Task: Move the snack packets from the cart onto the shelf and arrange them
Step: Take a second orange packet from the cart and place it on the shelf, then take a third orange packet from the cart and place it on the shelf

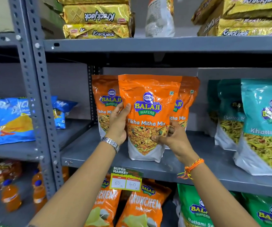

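An orange Tikha Mitha Mix packet [149,102] stands upright near the front of the grey middle shelf [213,163]. My left hand [118,125] grips its left edge, thumb on the front. My right hand [173,136] holds its lower right side. Two more orange Tikha Mitha Mix packets stand behind it, one at the left [105,99] and one at the right [186,102], both partly hidden. The cart is out of view.
Teal Khatta Mitha packets [263,125] stand to the right on the same shelf. Gold Krackjack packs [96,18] lie on the shelf above. Below hang a price tag [126,180], orange Crunchem bags [141,208] and green packets [197,208]. Blue bags [14,118] fill the left rack.
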The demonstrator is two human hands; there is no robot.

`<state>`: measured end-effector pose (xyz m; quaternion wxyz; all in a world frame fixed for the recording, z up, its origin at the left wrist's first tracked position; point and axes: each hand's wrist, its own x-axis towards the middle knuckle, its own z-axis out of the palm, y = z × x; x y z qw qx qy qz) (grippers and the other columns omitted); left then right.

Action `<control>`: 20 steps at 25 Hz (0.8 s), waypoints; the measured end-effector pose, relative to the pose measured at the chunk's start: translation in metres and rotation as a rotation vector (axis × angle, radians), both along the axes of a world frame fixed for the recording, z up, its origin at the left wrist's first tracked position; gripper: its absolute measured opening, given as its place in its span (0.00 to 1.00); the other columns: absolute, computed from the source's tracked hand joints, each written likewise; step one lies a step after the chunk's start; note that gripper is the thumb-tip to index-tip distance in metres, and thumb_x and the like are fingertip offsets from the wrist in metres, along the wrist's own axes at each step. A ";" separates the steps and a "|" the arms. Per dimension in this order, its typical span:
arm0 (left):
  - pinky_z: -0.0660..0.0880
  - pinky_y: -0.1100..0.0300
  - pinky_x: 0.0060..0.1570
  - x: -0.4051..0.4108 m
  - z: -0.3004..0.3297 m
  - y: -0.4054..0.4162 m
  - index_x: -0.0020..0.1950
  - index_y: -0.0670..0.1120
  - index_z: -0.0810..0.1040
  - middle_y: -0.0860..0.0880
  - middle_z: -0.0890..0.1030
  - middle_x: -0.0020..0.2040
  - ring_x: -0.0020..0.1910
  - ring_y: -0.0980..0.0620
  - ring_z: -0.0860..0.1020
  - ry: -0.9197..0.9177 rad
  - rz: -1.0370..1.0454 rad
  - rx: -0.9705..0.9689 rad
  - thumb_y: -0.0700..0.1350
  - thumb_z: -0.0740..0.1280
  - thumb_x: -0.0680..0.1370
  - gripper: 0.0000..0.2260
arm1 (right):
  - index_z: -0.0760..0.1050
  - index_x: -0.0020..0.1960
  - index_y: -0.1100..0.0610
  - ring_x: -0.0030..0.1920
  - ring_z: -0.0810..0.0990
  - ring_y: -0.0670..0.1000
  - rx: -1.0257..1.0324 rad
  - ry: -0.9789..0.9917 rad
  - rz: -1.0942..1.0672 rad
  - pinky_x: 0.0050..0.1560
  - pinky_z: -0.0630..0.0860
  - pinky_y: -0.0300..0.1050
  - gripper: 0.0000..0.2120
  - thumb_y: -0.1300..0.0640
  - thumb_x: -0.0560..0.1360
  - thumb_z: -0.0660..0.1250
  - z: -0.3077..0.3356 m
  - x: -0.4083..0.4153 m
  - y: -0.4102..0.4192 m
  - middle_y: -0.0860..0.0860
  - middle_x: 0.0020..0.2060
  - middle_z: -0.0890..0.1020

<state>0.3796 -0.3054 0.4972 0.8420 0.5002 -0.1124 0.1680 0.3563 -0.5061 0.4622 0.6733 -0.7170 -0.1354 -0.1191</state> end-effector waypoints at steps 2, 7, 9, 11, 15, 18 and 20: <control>0.80 0.46 0.58 -0.003 -0.002 0.009 0.67 0.48 0.77 0.44 0.84 0.62 0.60 0.44 0.83 -0.026 -0.008 -0.014 0.44 0.71 0.78 0.18 | 0.71 0.65 0.54 0.58 0.82 0.53 -0.099 -0.044 -0.113 0.59 0.80 0.55 0.38 0.62 0.60 0.83 0.003 -0.007 -0.002 0.51 0.57 0.82; 0.73 0.55 0.69 -0.038 -0.013 0.047 0.67 0.42 0.75 0.43 0.79 0.68 0.69 0.47 0.77 -0.148 0.100 -0.098 0.36 0.69 0.78 0.18 | 0.70 0.66 0.54 0.60 0.80 0.52 -0.179 -0.111 -0.410 0.61 0.78 0.52 0.41 0.56 0.58 0.85 0.010 -0.041 0.000 0.51 0.61 0.80; 0.72 0.54 0.70 -0.060 -0.020 0.063 0.63 0.43 0.77 0.43 0.80 0.66 0.69 0.47 0.77 -0.178 0.115 -0.145 0.35 0.67 0.78 0.14 | 0.72 0.63 0.53 0.59 0.80 0.51 -0.183 -0.213 -0.526 0.59 0.77 0.49 0.36 0.57 0.59 0.84 0.009 -0.060 0.010 0.50 0.60 0.80; 0.72 0.54 0.70 -0.085 -0.031 0.082 0.59 0.44 0.78 0.44 0.82 0.63 0.68 0.47 0.78 -0.174 0.169 -0.171 0.33 0.65 0.79 0.11 | 0.75 0.59 0.51 0.55 0.81 0.51 -0.154 -0.333 -0.579 0.57 0.77 0.47 0.31 0.59 0.59 0.83 0.003 -0.081 0.031 0.49 0.54 0.82; 0.73 0.53 0.69 -0.138 -0.064 0.130 0.55 0.44 0.79 0.45 0.84 0.56 0.65 0.45 0.78 -0.145 0.331 -0.221 0.31 0.65 0.78 0.11 | 0.78 0.53 0.51 0.51 0.81 0.49 -0.054 -0.448 -0.417 0.55 0.77 0.43 0.23 0.62 0.61 0.80 -0.020 -0.114 0.090 0.46 0.48 0.82; 0.74 0.55 0.67 -0.178 -0.100 0.170 0.54 0.44 0.79 0.47 0.85 0.53 0.61 0.47 0.80 -0.089 0.481 -0.252 0.34 0.68 0.73 0.11 | 0.78 0.50 0.47 0.49 0.82 0.47 -0.035 -0.403 -0.182 0.53 0.76 0.37 0.22 0.62 0.62 0.80 -0.053 -0.127 0.144 0.43 0.47 0.83; 0.76 0.57 0.65 -0.206 -0.135 0.200 0.55 0.43 0.79 0.47 0.84 0.53 0.58 0.50 0.81 -0.021 0.587 -0.258 0.32 0.67 0.76 0.10 | 0.79 0.47 0.46 0.46 0.83 0.45 -0.072 -0.276 -0.015 0.50 0.77 0.36 0.21 0.62 0.60 0.81 -0.090 -0.126 0.184 0.41 0.45 0.84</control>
